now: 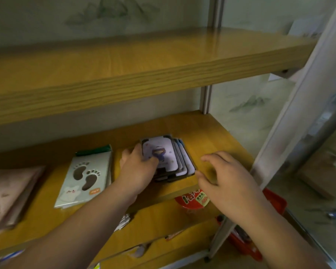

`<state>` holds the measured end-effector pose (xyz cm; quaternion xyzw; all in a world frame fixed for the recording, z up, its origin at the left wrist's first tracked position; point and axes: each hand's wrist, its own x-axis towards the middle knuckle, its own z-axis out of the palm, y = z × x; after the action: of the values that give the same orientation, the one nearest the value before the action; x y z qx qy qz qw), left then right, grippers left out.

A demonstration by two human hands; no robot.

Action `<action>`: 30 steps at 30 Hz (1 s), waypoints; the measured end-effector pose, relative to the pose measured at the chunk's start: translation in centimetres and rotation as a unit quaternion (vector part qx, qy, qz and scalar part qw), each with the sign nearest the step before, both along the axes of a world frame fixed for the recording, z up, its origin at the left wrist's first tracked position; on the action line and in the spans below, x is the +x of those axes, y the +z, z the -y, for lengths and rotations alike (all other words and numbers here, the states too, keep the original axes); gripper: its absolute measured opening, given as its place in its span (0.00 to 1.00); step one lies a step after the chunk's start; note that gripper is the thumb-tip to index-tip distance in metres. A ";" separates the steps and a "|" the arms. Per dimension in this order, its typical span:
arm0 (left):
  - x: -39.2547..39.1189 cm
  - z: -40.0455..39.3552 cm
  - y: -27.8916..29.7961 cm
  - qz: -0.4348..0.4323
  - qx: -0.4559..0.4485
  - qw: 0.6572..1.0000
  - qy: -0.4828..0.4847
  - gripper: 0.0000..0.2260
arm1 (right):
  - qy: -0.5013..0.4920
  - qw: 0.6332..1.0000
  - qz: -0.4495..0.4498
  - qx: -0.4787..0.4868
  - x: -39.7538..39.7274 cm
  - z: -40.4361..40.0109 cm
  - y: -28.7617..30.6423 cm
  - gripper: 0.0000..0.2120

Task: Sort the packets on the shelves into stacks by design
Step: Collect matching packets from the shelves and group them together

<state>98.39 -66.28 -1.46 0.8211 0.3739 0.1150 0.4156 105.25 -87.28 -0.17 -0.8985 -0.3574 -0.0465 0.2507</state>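
Note:
A stack of lilac packets with a cartoon figure (168,152) lies on the middle wooden shelf (217,144), its lower packets fanned out to the right. My left hand (138,167) grips the stack's left and front edge, thumb on the top packet. My right hand (227,175) hovers just right of the stack with fingers spread and curled, thumb tip near the stack's front right corner, holding nothing. A separate stack of white packets with footprint cut-outs (85,177) lies to the left of my left hand.
A pink folded pile (8,193) sits at the shelf's far left. The upper shelf (144,61) overhangs closely. A red-lidded cup (194,200) and a red basket (275,202) sit below, with more packets on lower shelves. A white metal upright (291,113) stands at right.

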 end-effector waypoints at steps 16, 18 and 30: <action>-13.0 -4.5 2.5 0.004 0.334 0.942 -0.042 0.33 | 0.155 0.986 -0.002 0.066 -4.3 -11.8 1.2 0.21; -15.8 -5.5 2.5 0.005 0.331 0.943 -0.022 0.34 | 0.174 0.982 -0.004 0.067 -6.2 -13.5 1.4 0.21; -38.2 -11.4 2.4 0.010 0.324 0.942 0.087 0.31 | 0.288 0.956 0.008 0.058 -26.3 -24.3 1.5 0.16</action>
<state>60.15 -54.89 0.96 0.8745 0.3824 0.2737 0.1188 78.95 -62.97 1.35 -0.7405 -0.6001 -0.0005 0.3025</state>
